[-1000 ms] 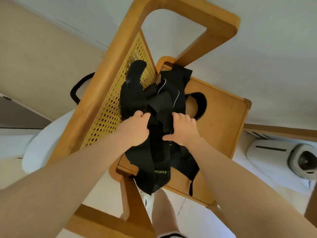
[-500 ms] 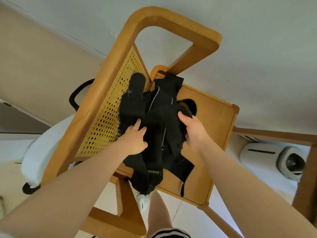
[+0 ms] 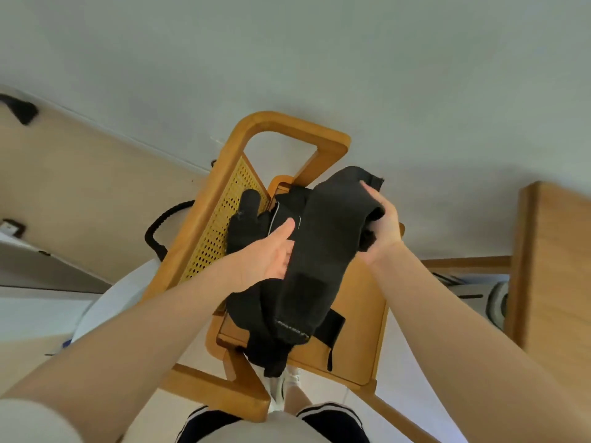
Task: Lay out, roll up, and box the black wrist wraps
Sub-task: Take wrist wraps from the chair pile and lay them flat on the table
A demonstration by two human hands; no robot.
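Legs: the person stands right at the chair, in dark shorts with white stripes (image 3: pixel 319 417).
Left hand: the left hand (image 3: pixel 271 251) is open, fingers straight, palm up against the side of the wrap that hangs down.
Right hand: the right hand (image 3: pixel 382 222) is closed around the top end of 1 black wrist wrap (image 3: pixel 319 251) and holds it up above the seat.
Where the wraps are: the held wrap droops from the right hand down to the pile of black wraps (image 3: pixel 249 225) on the wooden chair (image 3: pixel 358 330). One end hangs over the front edge of the seat. I cannot tell how many wraps are in the pile.
How it will handle: I think the wrap is soft, light and floppy, like a thick sock. It bends and sags, so it will not break. It may get tangled with the others.
Where to hold: I would hold it near 1 end and slide the other hand down it to pull it straight.
Surface: the seat is flat, smooth wood, and the chair back is yellow woven cane (image 3: pixel 220 225). The seat looks small for laying a long wrap flat.
Room: pale floor (image 3: pixel 319 59) all around, a wooden cabinet (image 3: pixel 553 282) at the right, and a white machine (image 3: pixel 473 292) low on the floor beside it.
Box: I see no box here.
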